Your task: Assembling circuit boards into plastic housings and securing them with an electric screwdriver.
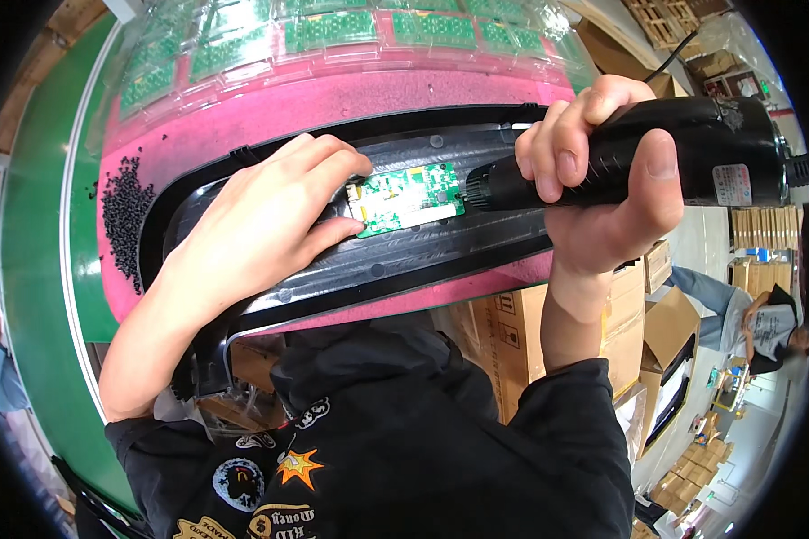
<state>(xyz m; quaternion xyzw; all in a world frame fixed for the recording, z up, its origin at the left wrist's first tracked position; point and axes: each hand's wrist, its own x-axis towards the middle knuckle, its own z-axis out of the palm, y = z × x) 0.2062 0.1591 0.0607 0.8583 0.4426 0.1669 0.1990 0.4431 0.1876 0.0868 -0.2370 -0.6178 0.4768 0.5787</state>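
A green circuit board [409, 199] lies inside a long black plastic housing [333, 280] on a pink mat. My left hand [274, 202] reaches over the housing's near wall, thumb and fingers at the board's left end, closed on its edges. In my right hand [602, 171] is a black electric screwdriver [683, 148], held level with the fingers wrapped round its body. The tool's ribbed nose points left and its tip meets the right end of the board. Whether a screw sits under the tip is too small to tell.
A pile of small black screws [126, 211] lies on the pink mat [333, 97] at the left. Clear trays [328, 36] with several green boards line the far side. The screwdriver's cord leaves at the right. Cardboard boxes [521, 346] stand below the table; another person [768, 328] is farther right.
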